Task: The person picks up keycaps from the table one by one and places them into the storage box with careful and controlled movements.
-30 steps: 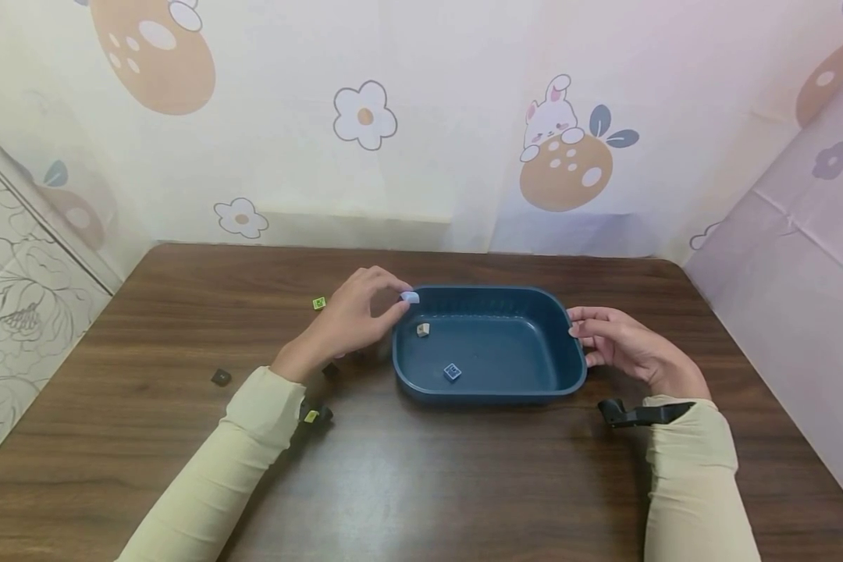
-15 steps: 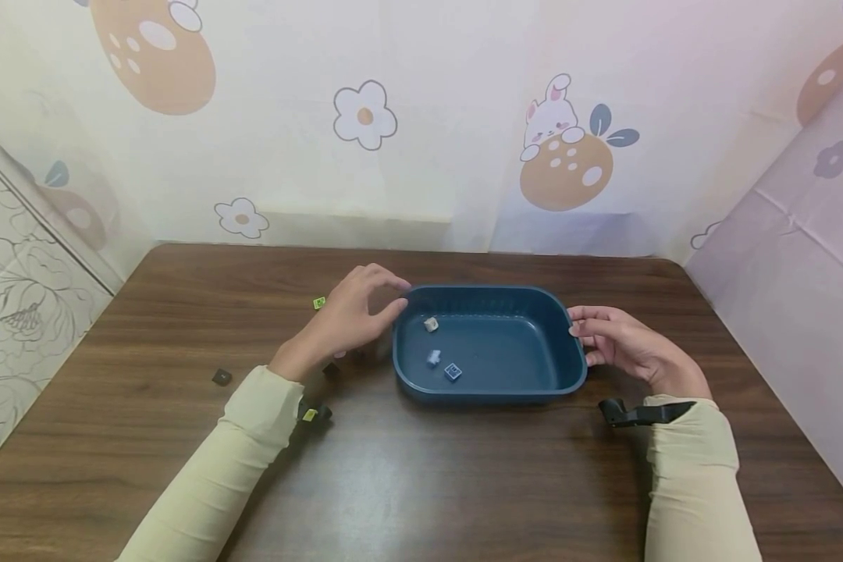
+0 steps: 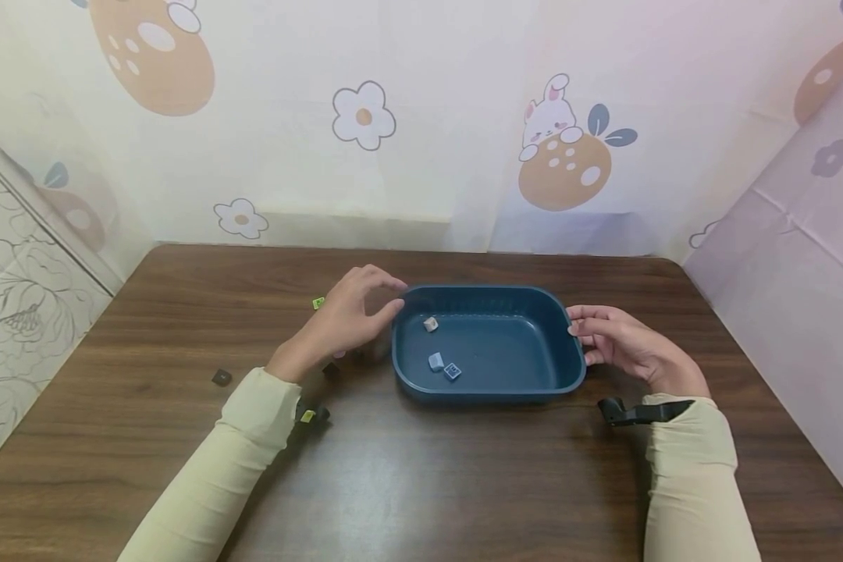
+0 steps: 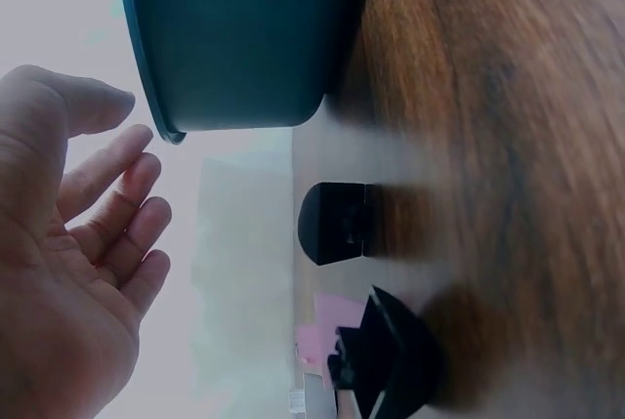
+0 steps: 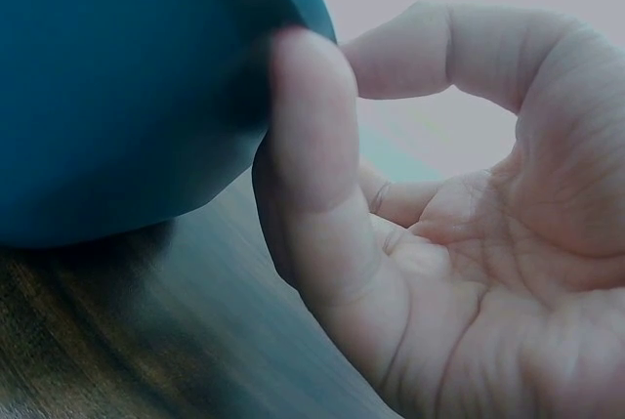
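A dark blue basin (image 3: 499, 351) sits on the table. In it lie a beige keycap (image 3: 431, 324), a pale blue keycap (image 3: 436, 361) and a dark blue keycap (image 3: 452, 371) with light markings. My left hand (image 3: 344, 316) hovers by the basin's left rim, its thumb and fingers apart with nothing between them. In the left wrist view, black keycaps (image 4: 334, 224) and a pink keycap (image 4: 332, 331) stand on the table below that hand. At the other end, my right hand (image 3: 621, 343) pinches the basin's right rim between thumb and fingers.
Left of the basin, a lime green keycap (image 3: 318, 303) and a black keycap (image 3: 221, 378) lie on the brown wooden table (image 3: 421, 484). A patterned cloth (image 3: 449, 156) hangs behind the table's far edge.
My left hand has let go of the pale blue keycap, which dropped into the basin and settled beside the dark blue one. The beige keycap shifted slightly. My right hand stays on the rim.
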{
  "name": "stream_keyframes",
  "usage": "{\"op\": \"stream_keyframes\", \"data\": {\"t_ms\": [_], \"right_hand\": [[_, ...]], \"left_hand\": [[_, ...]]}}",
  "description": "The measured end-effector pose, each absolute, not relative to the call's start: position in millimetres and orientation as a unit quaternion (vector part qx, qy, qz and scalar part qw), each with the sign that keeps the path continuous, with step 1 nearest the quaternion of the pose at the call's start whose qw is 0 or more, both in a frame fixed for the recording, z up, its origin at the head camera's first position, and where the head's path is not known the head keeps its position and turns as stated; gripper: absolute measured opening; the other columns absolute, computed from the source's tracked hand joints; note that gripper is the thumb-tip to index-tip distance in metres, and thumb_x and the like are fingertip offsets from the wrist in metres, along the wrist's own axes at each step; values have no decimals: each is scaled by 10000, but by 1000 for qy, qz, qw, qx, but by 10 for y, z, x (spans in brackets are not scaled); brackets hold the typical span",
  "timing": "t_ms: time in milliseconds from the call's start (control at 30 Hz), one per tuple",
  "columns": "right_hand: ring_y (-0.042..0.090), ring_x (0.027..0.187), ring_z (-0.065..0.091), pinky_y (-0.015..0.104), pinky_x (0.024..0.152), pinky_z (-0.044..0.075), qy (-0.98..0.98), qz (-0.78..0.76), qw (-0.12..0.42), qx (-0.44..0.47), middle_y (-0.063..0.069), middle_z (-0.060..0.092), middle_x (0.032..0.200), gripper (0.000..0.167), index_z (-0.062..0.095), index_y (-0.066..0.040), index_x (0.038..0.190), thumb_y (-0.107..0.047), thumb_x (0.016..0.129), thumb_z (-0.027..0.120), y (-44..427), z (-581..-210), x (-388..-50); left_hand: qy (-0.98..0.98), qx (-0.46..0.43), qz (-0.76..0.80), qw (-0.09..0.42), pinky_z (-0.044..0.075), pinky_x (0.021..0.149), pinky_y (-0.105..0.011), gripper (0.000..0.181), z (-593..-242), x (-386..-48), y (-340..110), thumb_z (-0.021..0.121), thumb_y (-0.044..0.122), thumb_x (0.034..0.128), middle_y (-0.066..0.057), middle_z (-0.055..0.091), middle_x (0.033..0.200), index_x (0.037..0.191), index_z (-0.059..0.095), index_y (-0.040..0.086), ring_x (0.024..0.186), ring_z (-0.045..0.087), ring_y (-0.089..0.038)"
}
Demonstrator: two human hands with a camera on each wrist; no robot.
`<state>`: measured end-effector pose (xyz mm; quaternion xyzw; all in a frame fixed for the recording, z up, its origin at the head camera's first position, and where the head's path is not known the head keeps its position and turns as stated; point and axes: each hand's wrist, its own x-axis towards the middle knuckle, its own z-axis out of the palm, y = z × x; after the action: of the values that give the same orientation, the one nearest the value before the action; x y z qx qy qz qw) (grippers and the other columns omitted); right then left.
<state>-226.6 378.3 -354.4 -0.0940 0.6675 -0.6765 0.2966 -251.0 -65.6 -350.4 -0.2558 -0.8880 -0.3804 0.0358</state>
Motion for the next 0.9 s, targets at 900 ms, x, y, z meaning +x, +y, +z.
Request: {"op": "stream_keyframes", "data": {"t_ms": [900], "right_hand": [[97,907,764,292,775,655,688,-658,295,-81,-26,780,1017,266,658,-150,1220,-42,1099,448,3774,-3521,-2259]], "left_hand": [[-899,-245,-360,40,483,1111,-533,298,-3557,-2459,-924,704,234,1011,-46,684,1302,1291,728,136,1270,568,-271]]}}
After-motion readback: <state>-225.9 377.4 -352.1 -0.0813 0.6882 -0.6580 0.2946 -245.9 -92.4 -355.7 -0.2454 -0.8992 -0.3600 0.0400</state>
